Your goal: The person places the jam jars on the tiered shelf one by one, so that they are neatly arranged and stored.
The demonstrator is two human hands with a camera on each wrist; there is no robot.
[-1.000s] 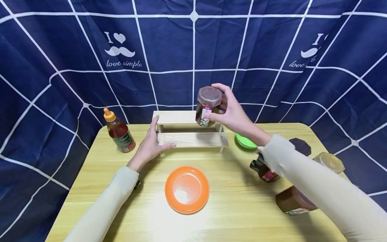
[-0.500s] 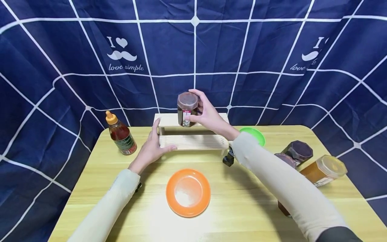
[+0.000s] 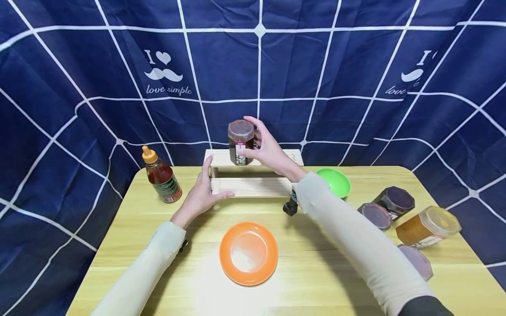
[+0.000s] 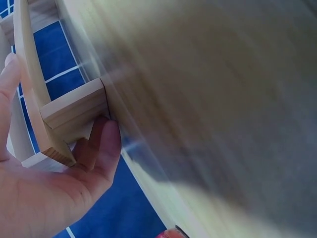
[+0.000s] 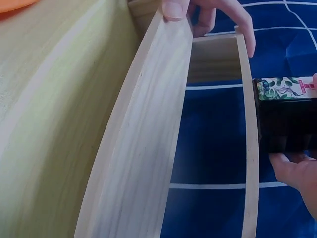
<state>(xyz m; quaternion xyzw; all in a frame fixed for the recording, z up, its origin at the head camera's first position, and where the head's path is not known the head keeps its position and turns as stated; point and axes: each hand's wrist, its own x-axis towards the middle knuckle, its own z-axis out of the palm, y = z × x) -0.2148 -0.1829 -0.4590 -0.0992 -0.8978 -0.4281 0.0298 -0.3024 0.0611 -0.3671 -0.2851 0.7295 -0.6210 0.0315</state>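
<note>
My right hand (image 3: 270,151) holds a dark jar (image 3: 240,145) with a flat lid and a pink-and-white label, thumb on the front and fingers round the far side. The jar is upright at the upper board of a two-step wooden rack (image 3: 262,188), left of its middle. In the right wrist view, the base of the jar (image 5: 285,116) meets or nearly meets that board. My left hand (image 3: 199,195) grips the rack's left end, the thumb along the lower step. The left wrist view has fingers curled under the rack's end (image 4: 74,109).
A sauce bottle (image 3: 162,177) with an orange cap stands left of the rack. An orange plate (image 3: 248,253) lies in front, a green bowl (image 3: 336,182) to the right. Farther right are an amber jar (image 3: 427,226), a dark jar (image 3: 395,202) and others partly behind my right sleeve.
My right hand has carried the jar left and down, from over the rack's right part to its upper board left of middle. The left hand keeps its grip on the rack.
</note>
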